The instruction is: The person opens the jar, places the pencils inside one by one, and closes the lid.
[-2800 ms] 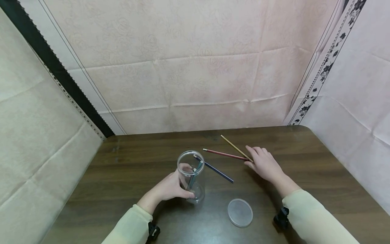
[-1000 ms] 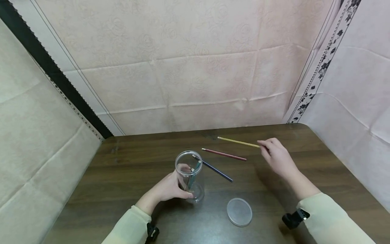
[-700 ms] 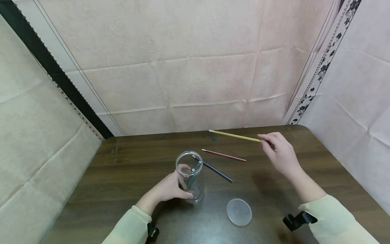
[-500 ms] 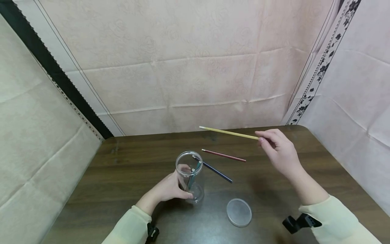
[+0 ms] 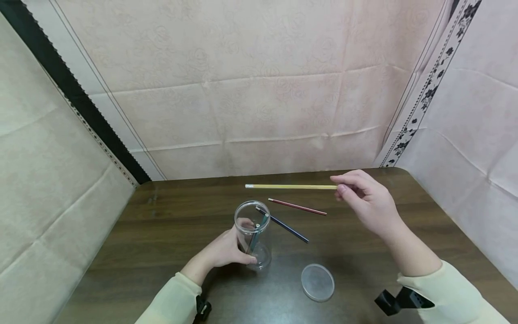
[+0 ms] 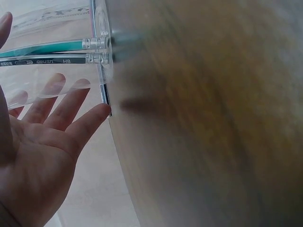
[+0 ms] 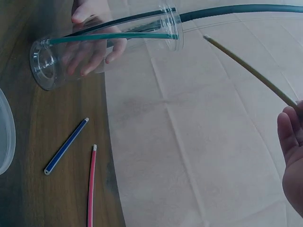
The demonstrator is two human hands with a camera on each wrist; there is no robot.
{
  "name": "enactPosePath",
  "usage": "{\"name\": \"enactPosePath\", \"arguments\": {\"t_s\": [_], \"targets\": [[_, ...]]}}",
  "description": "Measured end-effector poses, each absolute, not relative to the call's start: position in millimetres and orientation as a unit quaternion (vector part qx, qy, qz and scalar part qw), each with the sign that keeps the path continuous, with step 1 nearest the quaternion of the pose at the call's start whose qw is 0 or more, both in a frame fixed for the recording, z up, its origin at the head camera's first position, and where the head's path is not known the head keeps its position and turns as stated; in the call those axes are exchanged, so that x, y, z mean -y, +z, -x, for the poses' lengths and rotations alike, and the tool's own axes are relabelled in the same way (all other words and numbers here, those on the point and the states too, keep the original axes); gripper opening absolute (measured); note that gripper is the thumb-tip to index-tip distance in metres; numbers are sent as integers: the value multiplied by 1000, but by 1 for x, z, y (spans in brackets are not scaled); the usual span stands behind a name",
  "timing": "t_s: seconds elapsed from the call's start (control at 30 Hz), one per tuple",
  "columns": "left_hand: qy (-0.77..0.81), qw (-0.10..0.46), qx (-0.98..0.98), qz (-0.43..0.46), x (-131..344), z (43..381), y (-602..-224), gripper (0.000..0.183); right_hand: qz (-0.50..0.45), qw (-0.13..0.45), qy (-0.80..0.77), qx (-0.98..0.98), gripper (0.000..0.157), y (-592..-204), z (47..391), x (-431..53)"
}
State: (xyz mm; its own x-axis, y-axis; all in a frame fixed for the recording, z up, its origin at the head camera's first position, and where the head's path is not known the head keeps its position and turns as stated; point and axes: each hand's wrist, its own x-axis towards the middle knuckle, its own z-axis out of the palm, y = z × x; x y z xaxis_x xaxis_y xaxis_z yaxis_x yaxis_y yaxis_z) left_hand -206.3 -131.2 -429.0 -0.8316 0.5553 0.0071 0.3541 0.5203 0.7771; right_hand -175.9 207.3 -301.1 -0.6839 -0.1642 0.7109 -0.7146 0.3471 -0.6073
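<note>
A clear jar [image 5: 264, 245] stands upright on the table, and my left hand [image 5: 226, 247] grips its side between thumb and fingers. Inside it lean a teal pencil [image 6: 57, 47] and a dark pencil [image 6: 47, 61], erasers down in the left wrist view. Raised beyond the jar, my right hand [image 5: 370, 202] pinches one end of a yellow pencil [image 5: 291, 186]. That pencil lies nearly level in the head view, its white-tipped end pointing left and apart from the jar. On the table rest a red pencil [image 5: 297, 207] and a blue pencil [image 5: 289, 229].
A round clear lid [image 5: 317, 282] lies flat on the wooden table [image 5: 162, 279], to the right of the jar. Pale patterned cloth [image 5: 263, 90] hangs behind the table and along both sides.
My right hand has picked up the yellow pencil off the table, lifted it, and carried it leftward, its white-tipped end now nearer the jar. The left hand and jar stay put.
</note>
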Motion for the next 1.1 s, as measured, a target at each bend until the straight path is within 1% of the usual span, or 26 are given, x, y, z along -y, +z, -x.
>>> {"name": "enactPosePath", "arguments": {"t_s": [0.27, 0.47, 0.8, 0.93, 1.1], "targets": [[407, 121, -865, -268, 131, 208, -430, 83, -285, 260, 509, 769, 26, -299, 174, -207], [407, 116, -864, -273, 130, 207, -429, 87, -286, 237, 525, 765, 17, -297, 175, -195], [396, 88, -869, -283, 129, 207, -429, 84, -291, 211, 535, 765, 22, -302, 178, -174], [405, 104, -866, -274, 129, 207, -429, 84, -281, 211, 557, 752, 22, -306, 181, -175], [414, 121, -861, -270, 130, 208, -430, 84, -238, 225, 550, 768, 25, -316, 191, -182]]}}
